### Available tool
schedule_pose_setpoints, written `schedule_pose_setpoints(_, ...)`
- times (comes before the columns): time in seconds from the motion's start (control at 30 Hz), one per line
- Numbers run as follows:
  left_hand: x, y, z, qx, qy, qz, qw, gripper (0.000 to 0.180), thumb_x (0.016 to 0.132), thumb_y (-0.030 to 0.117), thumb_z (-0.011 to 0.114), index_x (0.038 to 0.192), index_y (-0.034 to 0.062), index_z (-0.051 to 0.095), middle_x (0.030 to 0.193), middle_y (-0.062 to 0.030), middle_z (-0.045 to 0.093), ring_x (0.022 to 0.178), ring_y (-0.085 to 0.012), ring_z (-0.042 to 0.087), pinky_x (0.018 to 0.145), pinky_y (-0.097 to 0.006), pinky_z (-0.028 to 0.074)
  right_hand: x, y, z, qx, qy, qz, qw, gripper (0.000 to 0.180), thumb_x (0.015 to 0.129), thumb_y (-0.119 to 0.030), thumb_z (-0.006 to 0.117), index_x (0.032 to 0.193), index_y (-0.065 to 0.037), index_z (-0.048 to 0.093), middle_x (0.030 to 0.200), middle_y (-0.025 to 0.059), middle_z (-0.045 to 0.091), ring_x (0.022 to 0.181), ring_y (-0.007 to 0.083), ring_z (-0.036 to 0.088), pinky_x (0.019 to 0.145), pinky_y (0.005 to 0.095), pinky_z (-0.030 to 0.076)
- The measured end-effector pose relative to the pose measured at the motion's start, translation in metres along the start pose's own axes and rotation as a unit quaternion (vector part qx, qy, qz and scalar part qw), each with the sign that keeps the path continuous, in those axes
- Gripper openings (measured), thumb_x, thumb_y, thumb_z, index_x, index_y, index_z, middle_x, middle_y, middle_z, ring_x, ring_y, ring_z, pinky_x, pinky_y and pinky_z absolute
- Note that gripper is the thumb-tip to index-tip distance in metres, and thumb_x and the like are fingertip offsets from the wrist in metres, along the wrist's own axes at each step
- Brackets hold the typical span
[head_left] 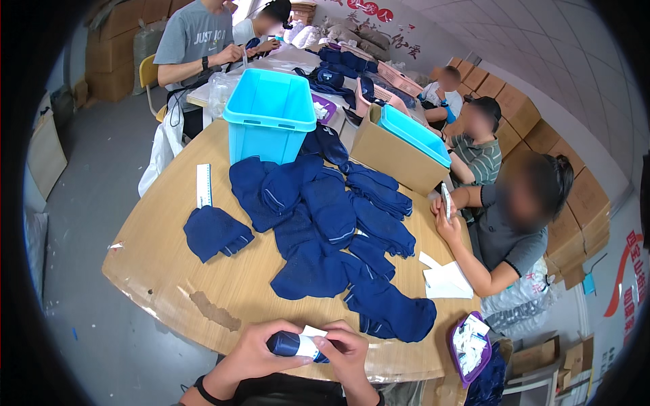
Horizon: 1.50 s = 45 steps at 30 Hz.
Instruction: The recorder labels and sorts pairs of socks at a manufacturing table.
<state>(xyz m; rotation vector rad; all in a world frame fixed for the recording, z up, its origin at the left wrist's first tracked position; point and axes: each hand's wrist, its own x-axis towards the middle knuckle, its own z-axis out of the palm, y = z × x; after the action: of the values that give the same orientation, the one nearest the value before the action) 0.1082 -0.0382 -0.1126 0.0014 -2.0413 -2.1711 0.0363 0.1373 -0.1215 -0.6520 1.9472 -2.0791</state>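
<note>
Left hand: was curled round a rolled navy bundle at the table's near edge.
Turquoise bin: stood near the far edge.
Right hand: pinched the bundle's white band.
Cardboard box: held a blue tub, far right corner.
Purple basket: held white slips, near right corner.

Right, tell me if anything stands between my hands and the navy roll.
Nothing visible does. The left hand holds the roll, and the right hand is at the pale band on it. The sock pile lies farther up the table, not between.
</note>
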Motion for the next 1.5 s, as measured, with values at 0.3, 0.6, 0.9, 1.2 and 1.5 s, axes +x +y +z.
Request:
schedule_pose_setpoints(0.3, 0.004, 0.000, 0.002, 0.003, 0.016, 0.023, 1.000, 0.039, 0.065, 0.010, 0.088, 0.094, -0.0017, 0.065, 0.083, -0.0044, 0.066, 0.074, -0.0055, 0.059, 0.065, -0.021, 0.047, 0.002, 0.005, -0.003, 0.011, -0.004, 0.000, 1.000, 0.011, 0.081, 0.004, 0.072, 0.090, 0.007, 0.068, 0.095, 0.0117, 0.062, 0.082, 0.0127, 0.060, 0.070, 0.0225, 0.047)
schedule_pose_setpoints(0.6, 0.005, 0.001, 0.002, -0.008, 0.010, 0.010, 1.000, 0.039, 0.064, 0.008, 0.089, 0.093, -0.0019, 0.065, 0.082, -0.0036, 0.066, 0.073, -0.0051, 0.059, 0.064, -0.020, 0.046, 0.003, 0.002, -0.004, 0.035, -0.012, 0.020, 0.999, 0.011, 0.081, 0.003, 0.072, 0.090, 0.007, 0.067, 0.097, 0.0121, 0.062, 0.083, 0.0135, 0.060, 0.071, 0.0234, 0.048)
schedule_pose_setpoints(0.9, 0.003, 0.002, 0.001, -0.001, 0.004, -0.014, 1.000, 0.040, 0.066, 0.012, 0.088, 0.096, -0.0012, 0.065, 0.084, -0.0069, 0.067, 0.077, -0.0092, 0.062, 0.068, -0.024, 0.049, 0.001, -0.002, -0.001, 0.040, -0.007, 0.024, 0.999, 0.011, 0.081, 0.002, 0.072, 0.090, 0.006, 0.068, 0.096, 0.0110, 0.061, 0.083, 0.0119, 0.058, 0.070, 0.0225, 0.046)
schedule_pose_setpoints(1.2, -0.001, 0.001, 0.001, -0.007, 0.011, 0.005, 1.000, 0.039, 0.066, 0.010, 0.087, 0.095, -0.0024, 0.064, 0.086, -0.0073, 0.067, 0.077, -0.0100, 0.063, 0.068, -0.024, 0.050, 0.000, -0.005, -0.002, -0.083, -0.007, -0.050, 0.995, 0.013, 0.080, -0.003, 0.074, 0.087, 0.006, 0.069, 0.093, 0.0138, 0.063, 0.080, 0.0153, 0.061, 0.067, 0.0239, 0.049)
schedule_pose_setpoints(1.5, -0.001, 0.001, 0.003, -0.036, 0.020, 0.009, 0.999, 0.039, 0.066, 0.009, 0.087, 0.096, -0.0022, 0.065, 0.088, -0.0081, 0.068, 0.081, -0.0104, 0.064, 0.071, -0.024, 0.051, 0.002, -0.004, -0.001, -0.082, -0.005, -0.062, 0.995, 0.013, 0.079, -0.004, 0.075, 0.088, 0.003, 0.070, 0.091, 0.0108, 0.065, 0.078, 0.0141, 0.062, 0.064, 0.0236, 0.048)
